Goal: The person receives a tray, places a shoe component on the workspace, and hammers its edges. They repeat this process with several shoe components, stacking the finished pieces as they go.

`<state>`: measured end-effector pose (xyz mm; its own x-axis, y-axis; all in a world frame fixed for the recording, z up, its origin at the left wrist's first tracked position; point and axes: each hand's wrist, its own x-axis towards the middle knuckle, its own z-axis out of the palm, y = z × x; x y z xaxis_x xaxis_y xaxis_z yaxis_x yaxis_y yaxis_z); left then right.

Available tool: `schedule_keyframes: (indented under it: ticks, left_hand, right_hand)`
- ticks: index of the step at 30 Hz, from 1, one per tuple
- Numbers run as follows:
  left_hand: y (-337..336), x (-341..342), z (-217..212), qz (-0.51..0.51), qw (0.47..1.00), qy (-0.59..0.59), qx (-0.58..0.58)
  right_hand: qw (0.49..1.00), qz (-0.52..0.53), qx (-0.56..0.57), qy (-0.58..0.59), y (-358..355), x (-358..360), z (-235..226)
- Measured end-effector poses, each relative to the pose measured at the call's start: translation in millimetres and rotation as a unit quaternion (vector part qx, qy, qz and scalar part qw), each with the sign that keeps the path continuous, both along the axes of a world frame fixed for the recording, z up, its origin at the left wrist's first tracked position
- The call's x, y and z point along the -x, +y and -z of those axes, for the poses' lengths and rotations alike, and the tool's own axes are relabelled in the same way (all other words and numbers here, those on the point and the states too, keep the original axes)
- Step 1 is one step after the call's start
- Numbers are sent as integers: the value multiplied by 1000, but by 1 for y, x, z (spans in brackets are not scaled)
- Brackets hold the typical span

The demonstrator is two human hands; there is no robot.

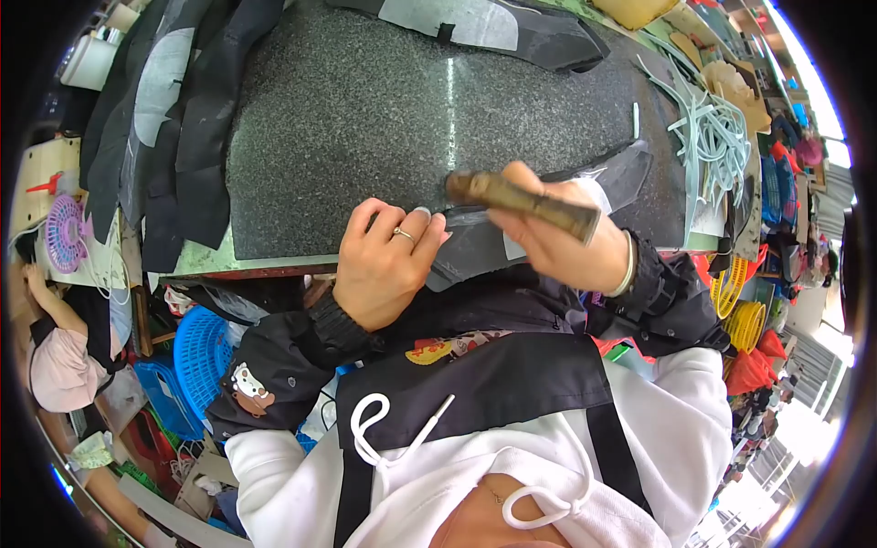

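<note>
At the near edge of the desk [365, 119], the right hand [557, 247] grips a brown stick-like tool [523, 203], while the left hand [388, 260] presses flat fingers on a dark grey leather piece [475, 242] between them.

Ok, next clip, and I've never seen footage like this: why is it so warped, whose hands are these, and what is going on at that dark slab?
There is one picture, from a wide fisheye camera worn on a person's head and looking down, so straight edges bend near the rim. No machine is involved; both hands belong to the wearer. The left hand, wearing a ring, presses down on a dark curved material piece at the near edge of a speckled stone slab. The right hand grips a brown wooden handle above that piece; its working end is not visible. More dark cut pieces are stacked to the left, pale strips lie to the right, and a blue basket sits below.
</note>
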<state>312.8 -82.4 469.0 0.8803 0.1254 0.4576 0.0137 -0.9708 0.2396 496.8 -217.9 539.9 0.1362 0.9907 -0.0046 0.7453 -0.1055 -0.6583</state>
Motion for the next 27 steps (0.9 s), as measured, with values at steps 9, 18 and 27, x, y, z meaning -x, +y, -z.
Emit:
schedule_keyframes:
  ticks: [9, 18, 27]
  left_hand:
    - [-21, -23, -33, -18, 997, 6, 78]
    - [63, -74, -96, -73, 988, -105, 86]
    - [160, -53, -55, -196, 972, -87, -98]
  right_hand:
    - [946, 246, -120, 173, -33, -31, 32]
    - [751, 456, -304, 369, -123, -79, 25]
    - [714, 459, -261, 459, -99, -90, 64]
